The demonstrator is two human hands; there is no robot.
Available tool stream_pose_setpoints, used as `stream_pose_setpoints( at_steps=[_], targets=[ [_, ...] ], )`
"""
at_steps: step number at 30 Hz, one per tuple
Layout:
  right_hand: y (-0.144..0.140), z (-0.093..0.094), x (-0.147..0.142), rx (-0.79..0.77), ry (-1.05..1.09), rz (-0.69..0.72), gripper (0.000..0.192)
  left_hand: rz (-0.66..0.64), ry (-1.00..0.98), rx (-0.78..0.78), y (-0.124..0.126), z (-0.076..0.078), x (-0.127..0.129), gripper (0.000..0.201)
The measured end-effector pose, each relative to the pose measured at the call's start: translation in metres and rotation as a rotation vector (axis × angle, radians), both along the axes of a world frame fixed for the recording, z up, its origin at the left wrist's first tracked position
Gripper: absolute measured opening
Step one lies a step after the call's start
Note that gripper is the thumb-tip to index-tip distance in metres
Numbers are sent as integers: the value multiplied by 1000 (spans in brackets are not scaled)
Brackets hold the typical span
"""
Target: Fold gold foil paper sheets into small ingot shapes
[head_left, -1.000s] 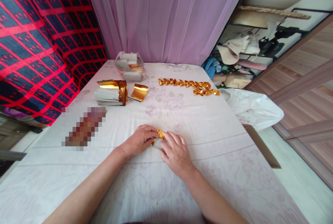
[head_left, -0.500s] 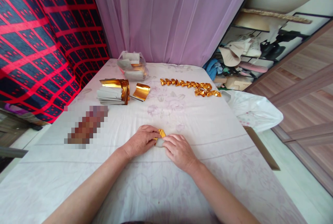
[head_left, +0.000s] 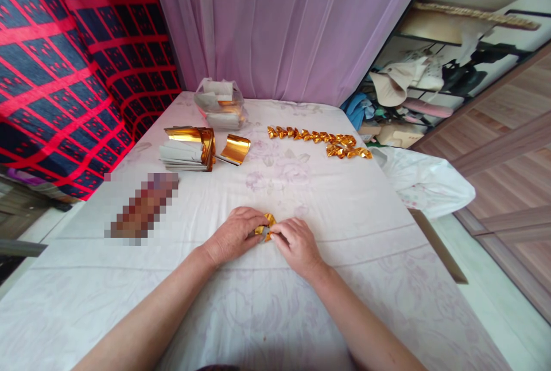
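Observation:
Between my two hands lies a small piece of gold foil paper [head_left: 270, 220], partly folded, with its grey back showing in the middle. My left hand [head_left: 237, 233] is closed on its left side, thumb and fingers pinching the edge. From the other side my right hand [head_left: 298, 246] grips the right edge between thumb and fingertips. Both hands rest low over the tablecloth, and the fingers cover part of the paper. Farther off to the right, folded gold pieces [head_left: 316, 136] lie in a row, with a shorter row beside its right end.
A stack of gold foil sheets [head_left: 185, 155] stands at the back left, with a curved loose sheet [head_left: 235, 149] beside it. Behind them sits a clear plastic bag [head_left: 218, 108] of more sheets. A blurred-out item [head_left: 144, 205] lies left on the tablecloth [head_left: 267, 313].
The paper is folded further: gold now shows at its lower right, and less grey is visible. My right fingers have drawn in more tightly. The view has shifted slightly.

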State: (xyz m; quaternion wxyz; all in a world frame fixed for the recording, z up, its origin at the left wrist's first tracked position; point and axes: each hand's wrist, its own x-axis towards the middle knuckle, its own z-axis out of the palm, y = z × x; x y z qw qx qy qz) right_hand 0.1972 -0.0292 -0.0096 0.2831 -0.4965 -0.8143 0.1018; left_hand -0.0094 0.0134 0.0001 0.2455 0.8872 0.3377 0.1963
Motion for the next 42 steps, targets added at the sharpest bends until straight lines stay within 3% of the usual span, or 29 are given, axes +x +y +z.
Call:
stream_pose_setpoints(
  at_steps=[5, 10, 28, 36, 42],
  targets=[
    [3, -6, -2, 17, 60, -28, 12, 68, -41, 1, -4, 2, 2, 23],
    [5, -9, -3, 29, 93, -35, 14, 36, -45, -3, -6, 5, 3, 3],
    [5, -9, -6, -15, 98, -50, 25, 64, -35, 60, -14, 4, 4, 4],
    [5, -8, -7, -4, 99, -54, 25, 29, -36, 93, -14, 5, 3, 19],
    [5, -8, -7, -11, 107, -58, 24, 10, -12, 96, -13, 4, 2, 19]
  ],
)
